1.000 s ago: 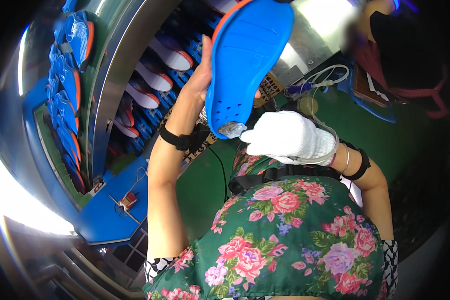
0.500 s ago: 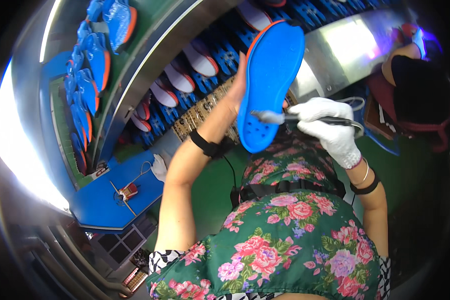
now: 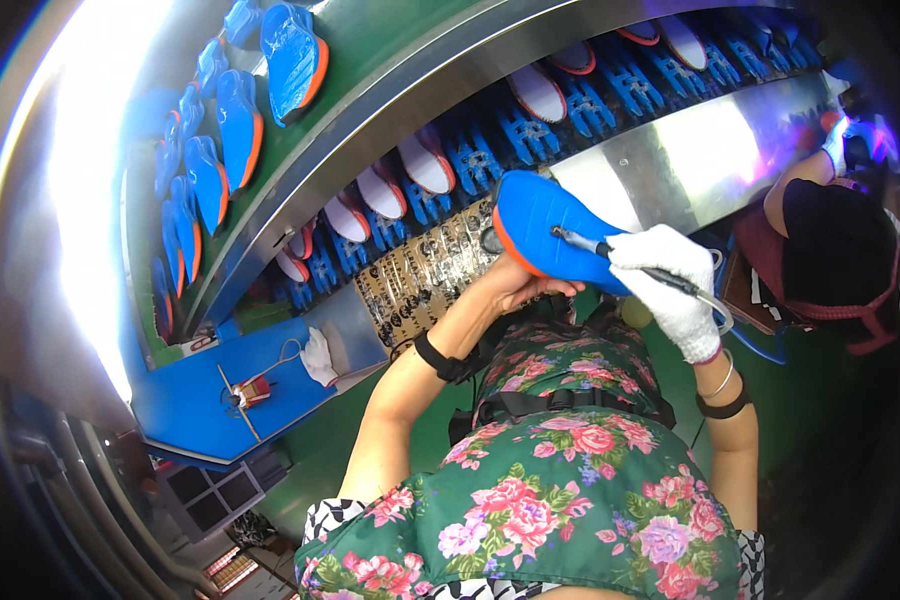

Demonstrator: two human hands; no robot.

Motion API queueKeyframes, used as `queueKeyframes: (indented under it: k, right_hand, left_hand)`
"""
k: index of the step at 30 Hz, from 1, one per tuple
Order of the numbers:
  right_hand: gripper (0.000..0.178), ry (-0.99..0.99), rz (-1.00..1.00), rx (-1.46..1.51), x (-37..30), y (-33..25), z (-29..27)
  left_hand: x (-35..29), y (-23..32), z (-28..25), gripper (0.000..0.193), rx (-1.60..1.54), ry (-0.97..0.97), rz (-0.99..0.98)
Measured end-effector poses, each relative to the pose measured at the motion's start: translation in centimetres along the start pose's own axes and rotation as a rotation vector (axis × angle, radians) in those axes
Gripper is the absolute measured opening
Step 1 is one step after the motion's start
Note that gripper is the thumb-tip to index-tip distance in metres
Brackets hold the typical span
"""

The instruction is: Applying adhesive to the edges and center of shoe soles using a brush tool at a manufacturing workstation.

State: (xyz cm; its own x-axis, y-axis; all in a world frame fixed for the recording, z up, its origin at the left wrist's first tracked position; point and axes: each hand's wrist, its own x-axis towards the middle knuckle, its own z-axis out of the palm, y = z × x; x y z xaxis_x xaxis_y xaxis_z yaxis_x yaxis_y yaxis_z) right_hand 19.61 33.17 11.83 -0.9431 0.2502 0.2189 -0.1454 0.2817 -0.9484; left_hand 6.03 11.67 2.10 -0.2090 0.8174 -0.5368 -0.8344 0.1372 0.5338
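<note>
My bare left hand (image 3: 518,286) grips a blue shoe sole (image 3: 542,212) with an orange edge from below, the fingers wrapped round its underside. The sole lies tilted, its broad end pointing up and left. In a white knitted glove, my right hand (image 3: 673,278) is closed round a slim dark brush (image 3: 598,247) with a metal neck and a clear hose trailing from its back. The brush tip rests on, or just above, the sole's blue face. The glove covers part of the sole's right end.
A green conveyor (image 3: 375,50) at upper left carries several blue soles (image 3: 238,130). Below it, white soles (image 3: 427,165) stand among blue holders (image 3: 475,155). A blue table (image 3: 185,395) at left bears a white glove (image 3: 318,358). Another person (image 3: 835,240) sits at right.
The sole has come down and turned, its lower end swinging right. The brush has moved from the holed end to smooth blue surface. My view has shifted, showing more of the conveyor.
</note>
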Motion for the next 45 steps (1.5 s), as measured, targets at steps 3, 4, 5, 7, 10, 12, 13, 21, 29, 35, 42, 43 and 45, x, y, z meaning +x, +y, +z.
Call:
queueKeyframes:
  k: [3, 4, 5, 7, 10, 12, 13, 21, 29, 35, 42, 43, 45]
  right_hand:
    - [0.018, 0.078, -0.009, 0.033, -0.9, -0.4, 0.2]
    - [0.017, 0.090, -0.028, 0.032, -1.2, -0.6, 0.2]
    - [0.017, 0.105, -0.045, 0.028, -1.4, -0.7, 0.3]
    - [0.017, 0.135, -0.100, -0.034, -1.5, -1.0, 0.4]
    - [0.017, 0.216, -0.185, -0.136, -1.1, -1.4, 0.4]
    - [0.016, 0.224, -0.203, -0.187, -0.5, -2.2, 0.1]
    - [0.015, 0.218, -0.232, -0.220, -0.3, -2.5, 0.0]
    - [0.022, 0.248, -0.419, -0.336, 2.1, -4.6, -1.3]
    - [0.033, 0.251, -0.510, -0.310, 4.7, -4.6, -1.5]
    - [0.028, 0.213, -0.492, -0.424, 3.0, -4.5, 0.7]
    - [0.020, 0.358, -0.335, -0.221, 1.8, -4.1, 0.4]
    - [0.022, 0.342, -0.334, -0.209, 1.9, -4.7, -0.2]
    - [0.034, 0.280, -0.429, -0.328, 1.3, -4.0, 0.2]
  left_hand:
    - [-0.3, -0.5, 2.1, 0.064, -0.144, -0.020, -0.010]
    - [-0.4, -0.3, 2.6, 0.073, -0.468, -0.208, 0.082]
    - [-0.5, -0.1, 3.1, 0.083, -0.797, -0.392, 0.163]
    - [-0.9, 0.2, 3.7, 0.100, -0.849, -0.359, 0.098]
    - [-0.9, -1.3, 2.8, 0.106, -0.982, -0.329, 0.052]
    - [0.0, -2.3, 0.3, 0.112, -0.449, -0.258, 0.210]
    - [0.3, -1.8, 1.8, 0.112, -0.450, -0.264, 0.198]
    - [1.7, -1.6, 5.5, 0.100, -0.784, -0.256, 0.232]
    - [0.5, -2.2, 6.5, 0.105, -0.395, 0.018, 0.240]
    - [-0.1, -2.9, 6.3, 0.107, -0.266, -0.006, 0.229]
    - [1.3, -3.4, 5.7, 0.101, -0.356, -0.049, 0.279]
    - [1.2, -3.3, 5.9, 0.101, -0.334, -0.040, 0.283]
    - [1.2, -3.2, 6.6, 0.099, -0.295, -0.030, 0.286]
